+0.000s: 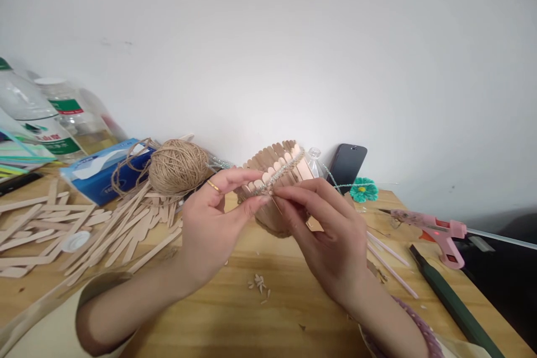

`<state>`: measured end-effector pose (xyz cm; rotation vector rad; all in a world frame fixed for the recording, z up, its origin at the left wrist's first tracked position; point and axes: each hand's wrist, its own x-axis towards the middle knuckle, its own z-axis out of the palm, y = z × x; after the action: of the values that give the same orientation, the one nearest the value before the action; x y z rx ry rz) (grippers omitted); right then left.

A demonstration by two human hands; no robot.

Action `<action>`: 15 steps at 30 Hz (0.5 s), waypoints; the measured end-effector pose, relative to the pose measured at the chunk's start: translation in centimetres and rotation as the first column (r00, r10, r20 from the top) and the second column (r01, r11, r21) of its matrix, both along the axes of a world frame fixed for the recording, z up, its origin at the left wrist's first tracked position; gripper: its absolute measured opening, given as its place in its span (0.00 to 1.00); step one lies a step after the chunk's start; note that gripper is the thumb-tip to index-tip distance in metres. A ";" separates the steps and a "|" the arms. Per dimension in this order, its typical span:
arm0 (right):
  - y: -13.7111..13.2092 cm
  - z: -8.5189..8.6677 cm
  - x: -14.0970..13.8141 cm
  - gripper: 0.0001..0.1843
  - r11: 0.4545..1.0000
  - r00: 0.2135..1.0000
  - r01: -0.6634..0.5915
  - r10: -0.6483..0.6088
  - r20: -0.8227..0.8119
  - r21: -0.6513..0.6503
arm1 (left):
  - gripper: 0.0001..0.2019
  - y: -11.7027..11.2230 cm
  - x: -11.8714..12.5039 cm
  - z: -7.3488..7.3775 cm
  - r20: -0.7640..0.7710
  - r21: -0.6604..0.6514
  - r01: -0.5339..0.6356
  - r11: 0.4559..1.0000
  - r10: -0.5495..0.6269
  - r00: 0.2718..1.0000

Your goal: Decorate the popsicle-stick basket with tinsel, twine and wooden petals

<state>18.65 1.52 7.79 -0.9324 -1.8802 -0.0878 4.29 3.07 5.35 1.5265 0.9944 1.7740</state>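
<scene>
A small round basket of wooden craft sticks [274, 170] is held up above the wooden table [260, 313], in front of me. A thin silvery beaded trim [280, 173] runs along its upper edge. My left hand [212, 224], with a ring on one finger, grips the basket's left side and pinches the trim against it. My right hand [329, 232] pinches the same trim just right of the left fingertips, pressing it onto the sticks. Both hands are closed on the work.
A ball of jute twine [178, 166] and a blue tissue box [103, 173] lie at the left, with several loose craft sticks [84, 229] spread before them. Plastic bottles [46, 114] stand at the far left. A phone [347, 165], a teal flower [363, 190] and a pink glue gun [436, 232] are at the right.
</scene>
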 end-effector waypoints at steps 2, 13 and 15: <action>-0.1 -0.3 -0.1 0.07 0.998 1.000 0.004 -0.004 0.006 0.057 | 0.11 -0.1 0.1 0.3 0.047 -0.023 0.005 1.000 -0.004 0.999; -0.4 0.0 -0.1 0.07 0.994 0.998 0.064 -0.063 -0.012 0.092 | 0.11 -0.2 0.2 0.8 0.136 -0.038 0.033 0.999 -0.027 0.990; -0.4 0.0 0.0 0.07 0.994 0.999 0.047 -0.048 0.008 0.101 | 0.11 -0.3 0.2 0.7 0.136 -0.025 0.050 0.998 -0.046 0.990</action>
<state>18.62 1.11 7.74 -0.9089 -1.8454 -0.2151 4.51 2.77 6.05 1.3816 0.9046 1.7961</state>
